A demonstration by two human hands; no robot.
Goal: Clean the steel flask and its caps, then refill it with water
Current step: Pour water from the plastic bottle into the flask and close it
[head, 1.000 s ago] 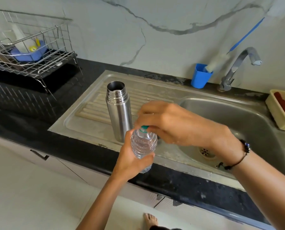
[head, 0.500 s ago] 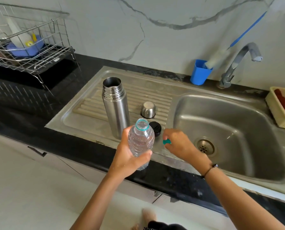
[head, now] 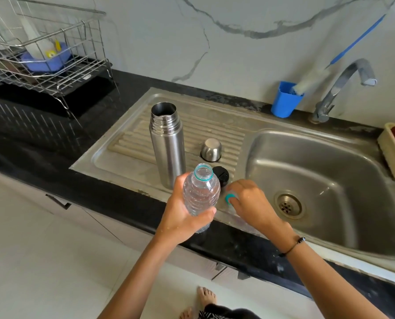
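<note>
White veined marble wall point(head: 237, 54), black countertop point(head: 42, 143), pale tiled floor point(head: 42, 261).

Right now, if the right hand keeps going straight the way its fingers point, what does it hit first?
The right hand, pinching the teal cap, points left toward the plastic bottle in the left hand. It would probably meet the bottle first, though depth is unclear; the hand sits low, near the drainboard.

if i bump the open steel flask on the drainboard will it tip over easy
Probably fairly easily: the steel flask stands tall and narrow on a small base, on the ridged drainboard. With its mouth open it looks empty, so likely light. Its smooth, round steel body would probably roll once down.
</note>
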